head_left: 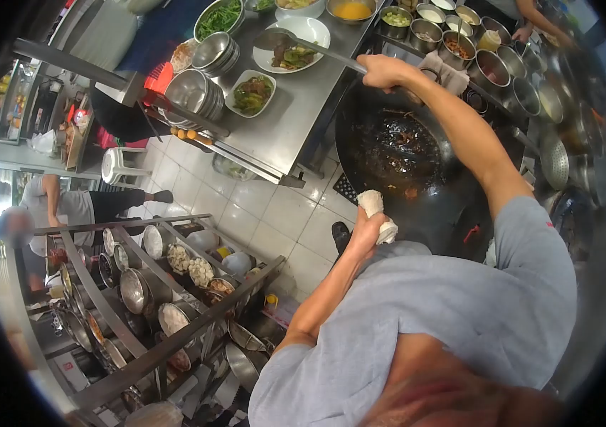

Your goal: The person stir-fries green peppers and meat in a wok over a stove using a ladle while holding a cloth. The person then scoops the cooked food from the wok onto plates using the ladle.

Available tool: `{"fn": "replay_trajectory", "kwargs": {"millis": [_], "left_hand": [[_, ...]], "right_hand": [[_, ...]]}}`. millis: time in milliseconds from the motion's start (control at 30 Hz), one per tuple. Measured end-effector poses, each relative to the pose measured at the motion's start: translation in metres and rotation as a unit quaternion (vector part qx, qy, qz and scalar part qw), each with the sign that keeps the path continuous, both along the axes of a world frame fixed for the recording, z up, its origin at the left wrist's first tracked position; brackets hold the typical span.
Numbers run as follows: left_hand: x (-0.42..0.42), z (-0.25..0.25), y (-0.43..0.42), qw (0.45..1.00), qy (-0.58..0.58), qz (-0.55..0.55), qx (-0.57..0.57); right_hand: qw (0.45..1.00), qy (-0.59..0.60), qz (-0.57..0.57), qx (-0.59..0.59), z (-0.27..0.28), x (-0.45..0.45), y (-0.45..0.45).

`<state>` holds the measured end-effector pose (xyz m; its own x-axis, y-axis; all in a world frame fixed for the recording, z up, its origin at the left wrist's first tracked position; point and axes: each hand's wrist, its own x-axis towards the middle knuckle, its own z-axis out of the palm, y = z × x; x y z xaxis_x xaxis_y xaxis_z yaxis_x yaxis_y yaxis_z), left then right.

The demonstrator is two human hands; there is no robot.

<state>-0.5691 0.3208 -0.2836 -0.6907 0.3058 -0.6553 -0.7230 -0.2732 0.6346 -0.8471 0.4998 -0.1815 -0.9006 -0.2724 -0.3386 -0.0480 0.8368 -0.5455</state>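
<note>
My right hand (387, 72) is closed around the handle of a ladle (328, 53). It reaches out to the left over the steel counter, and the ladle's head is over a white oval plate (317, 30) bearing dark meat and green vegetables. My left hand (367, 233) grips a bunched white cloth (371, 203) close to my body, beside the near rim of the wok. Below my right forearm sits the large dark wok (431, 199), with glossy brown sauce and a few scraps in it.
A square white bowl of greens (252, 93) and stacked steel bowls (193, 92) share the counter (274, 146). Several seasoning pots (456, 46) line the far right. A rack of pans (136, 292) stands lower left; another person (68, 203) is behind it. Someone's arm (541, 21) shows upper right.
</note>
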Motion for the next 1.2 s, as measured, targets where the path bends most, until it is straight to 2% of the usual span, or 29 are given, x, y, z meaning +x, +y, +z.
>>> {"fn": "replay_trajectory", "kwargs": {"millis": [133, 200, 267, 300, 367, 467, 500, 667, 700, 767, 800, 833, 867, 933, 967, 1033, 1067, 1100, 1133, 1167, 1200], "left_hand": [[0.004, -0.001, -0.012, 1.0, 0.013, -0.007, -0.005], [0.003, 0.0, -0.018, 1.0, 0.012, -0.005, -0.009], [0.005, -0.001, -0.026, 1.0, 0.008, 0.002, -0.02], [0.004, 0.0, -0.03, 0.999, -0.021, -0.003, -0.027], [0.001, 0.001, -0.035, 1.0, 0.022, 0.005, 0.002], [-0.007, 0.017, -0.042, 0.999, 0.04, 0.004, -0.003], [-0.008, 0.019, -0.043, 0.999, 0.044, 0.019, -0.015], [-0.011, 0.017, -0.042, 0.996, 0.082, -0.01, -0.021], [-0.01, 0.016, -0.039, 0.995, 0.096, -0.012, -0.022], [-0.01, 0.014, -0.03, 0.992, 0.116, -0.01, -0.054], [-0.017, 0.011, -0.023, 0.991, 0.12, -0.011, -0.052], [-0.022, 0.006, -0.02, 0.99, 0.128, 0.001, -0.066], [-0.025, -0.001, -0.019, 0.988, 0.133, 0.012, -0.081], [-0.03, -0.003, -0.025, 0.989, 0.124, -0.001, -0.076], [-0.028, -0.005, -0.031, 0.99, 0.114, -0.024, -0.076], [-0.02, 0.007, -0.043, 0.992, 0.088, -0.056, -0.065], [-0.016, 0.005, -0.046, 0.993, 0.079, -0.061, -0.069], [-0.011, 0.004, -0.049, 0.993, 0.088, -0.032, -0.072], [-0.007, 0.003, -0.052, 0.992, 0.098, -0.001, -0.075], [-0.006, -0.006, -0.058, 0.992, 0.106, -0.018, -0.059], [-0.005, -0.011, -0.058, 0.992, 0.108, -0.015, -0.058]], "right_hand": [[0.999, -0.018, 0.011, -0.029, 0.006, 0.021, -0.004], [0.998, -0.016, -0.03, -0.044, 0.008, 0.046, 0.002], [0.95, -0.07, -0.108, -0.284, -0.003, 0.083, 0.024], [0.93, -0.081, -0.129, -0.335, -0.003, 0.112, 0.035], [0.912, -0.099, -0.204, -0.342, 0.003, 0.182, 0.053], [0.886, -0.12, -0.28, -0.351, -0.018, 0.279, 0.074], [0.856, -0.141, -0.332, -0.37, -0.035, 0.304, 0.082], [0.865, -0.165, -0.437, -0.181, -0.053, 0.333, 0.057], [0.85, -0.182, -0.449, -0.206, -0.062, 0.335, 0.041], [0.814, -0.231, -0.42, -0.328, -0.076, 0.348, 0.011], [0.755, -0.275, -0.406, -0.436, -0.069, 0.355, -0.008], [0.609, -0.35, -0.415, -0.579, -0.053, 0.362, -0.025], [0.528, -0.382, -0.39, -0.651, -0.05, 0.37, -0.035], [0.225, -0.407, -0.273, -0.842, -0.069, 0.386, -0.053], [0.218, -0.406, -0.286, -0.84, -0.074, 0.398, -0.049], [0.311, -0.385, -0.369, -0.787, -0.045, 0.409, -0.039], [0.42, -0.363, -0.418, -0.719, -0.025, 0.411, -0.03], [0.571, -0.319, -0.488, -0.578, 0.006, 0.406, -0.027], [0.633, -0.311, -0.484, -0.518, -0.006, 0.417, -0.013], [0.722, -0.282, -0.469, -0.423, -0.01, 0.424, -0.002], [0.724, -0.281, -0.466, -0.423, -0.01, 0.426, 0.001]]}}
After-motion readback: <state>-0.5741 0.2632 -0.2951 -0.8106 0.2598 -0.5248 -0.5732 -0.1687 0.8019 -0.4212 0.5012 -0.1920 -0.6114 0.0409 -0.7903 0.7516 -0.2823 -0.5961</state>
